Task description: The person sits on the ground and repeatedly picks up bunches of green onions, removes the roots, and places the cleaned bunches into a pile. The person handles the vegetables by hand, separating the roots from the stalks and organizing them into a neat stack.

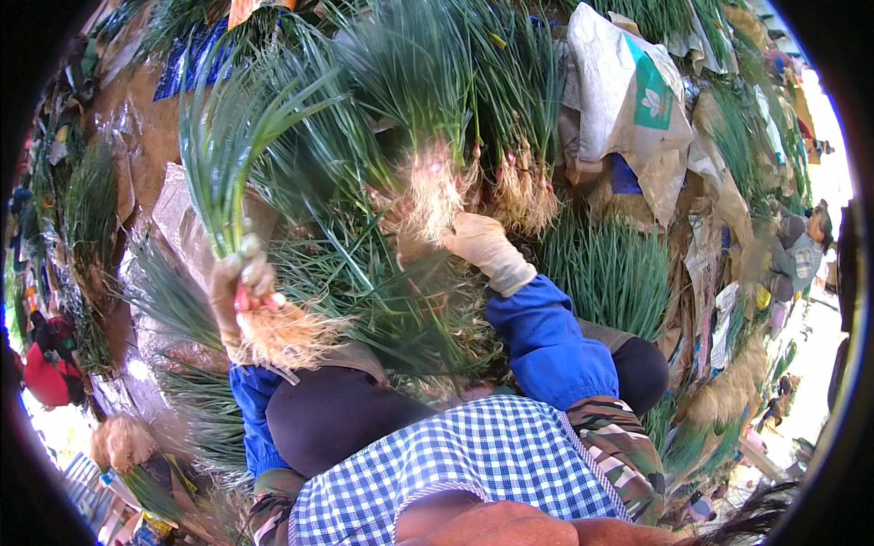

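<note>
My left hand (pixel 229 300), in a soiled light glove, grips a bunch of spring onions (pixel 229 205) just above their reddish bulbs. The leaves point up and away from me, and pale roots (pixel 287 334) hang towards my lap. My right hand (pixel 481 246), in a cream glove, is at the roots of another spring onion bunch (pixel 433 181) in the pile before me. Its fingertips meet those roots, but whether they close on any stalk is hidden. Loose green leaves and trimmings (pixel 410 314) lie between my knees.
More rooted spring onions (pixel 522 181) lie just right of that bunch. A stack of green leaves (pixel 608 273) rises beside my right knee. White woven sacks (pixel 614 89) cover produce at the upper right. Other people (pixel 799 252) are at the far right.
</note>
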`<state>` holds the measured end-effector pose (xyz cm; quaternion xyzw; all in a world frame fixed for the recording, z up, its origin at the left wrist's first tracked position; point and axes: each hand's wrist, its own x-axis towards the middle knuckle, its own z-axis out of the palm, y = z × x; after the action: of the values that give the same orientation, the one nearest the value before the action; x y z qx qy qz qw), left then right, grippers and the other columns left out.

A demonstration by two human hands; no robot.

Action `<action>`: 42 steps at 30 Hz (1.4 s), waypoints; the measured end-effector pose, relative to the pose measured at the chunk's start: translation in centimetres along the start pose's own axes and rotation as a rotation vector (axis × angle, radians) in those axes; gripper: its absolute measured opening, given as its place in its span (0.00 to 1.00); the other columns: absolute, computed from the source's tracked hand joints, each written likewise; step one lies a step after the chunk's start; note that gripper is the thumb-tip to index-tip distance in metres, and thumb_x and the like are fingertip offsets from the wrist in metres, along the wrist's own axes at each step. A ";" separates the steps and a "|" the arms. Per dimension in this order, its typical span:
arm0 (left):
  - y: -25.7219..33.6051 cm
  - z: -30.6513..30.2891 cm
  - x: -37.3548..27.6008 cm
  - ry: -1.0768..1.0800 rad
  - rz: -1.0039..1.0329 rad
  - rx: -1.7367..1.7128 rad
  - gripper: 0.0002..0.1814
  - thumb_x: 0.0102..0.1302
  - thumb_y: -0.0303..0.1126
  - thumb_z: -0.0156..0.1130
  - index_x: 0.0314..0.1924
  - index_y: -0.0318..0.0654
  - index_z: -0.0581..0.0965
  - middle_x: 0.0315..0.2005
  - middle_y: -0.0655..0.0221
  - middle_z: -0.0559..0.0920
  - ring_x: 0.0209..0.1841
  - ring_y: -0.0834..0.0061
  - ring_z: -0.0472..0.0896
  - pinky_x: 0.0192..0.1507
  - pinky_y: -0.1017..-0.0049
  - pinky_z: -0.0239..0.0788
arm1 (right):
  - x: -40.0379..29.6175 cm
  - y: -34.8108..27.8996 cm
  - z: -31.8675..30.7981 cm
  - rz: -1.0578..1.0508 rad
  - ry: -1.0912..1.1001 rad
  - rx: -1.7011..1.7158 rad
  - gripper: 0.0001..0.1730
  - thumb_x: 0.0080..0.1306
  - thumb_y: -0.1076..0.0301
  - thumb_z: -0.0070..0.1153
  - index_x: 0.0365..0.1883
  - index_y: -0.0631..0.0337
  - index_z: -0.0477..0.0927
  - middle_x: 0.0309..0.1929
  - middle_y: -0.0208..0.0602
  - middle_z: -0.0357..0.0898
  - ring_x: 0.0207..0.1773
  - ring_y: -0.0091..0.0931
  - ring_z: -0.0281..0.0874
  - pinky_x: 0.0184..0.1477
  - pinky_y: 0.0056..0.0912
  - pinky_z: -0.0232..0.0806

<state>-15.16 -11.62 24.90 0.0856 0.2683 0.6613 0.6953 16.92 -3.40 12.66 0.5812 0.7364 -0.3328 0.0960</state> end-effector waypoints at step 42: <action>-7.9 -1.3 2.7 0.182 -0.534 0.673 0.06 0.58 0.24 0.59 0.34 0.29 0.75 0.23 0.60 0.81 0.21 0.72 0.80 0.21 0.75 0.73 | -3.5 -10.1 1.7 0.044 -0.134 2.357 0.18 0.66 0.59 0.39 0.16 0.54 0.64 0.13 0.31 0.62 0.17 0.26 0.61 0.23 0.31 0.57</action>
<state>-8.95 -10.21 19.38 0.1764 0.5417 0.3391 0.7486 8.26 -8.22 17.04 0.3052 -0.0421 -0.8352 -0.4556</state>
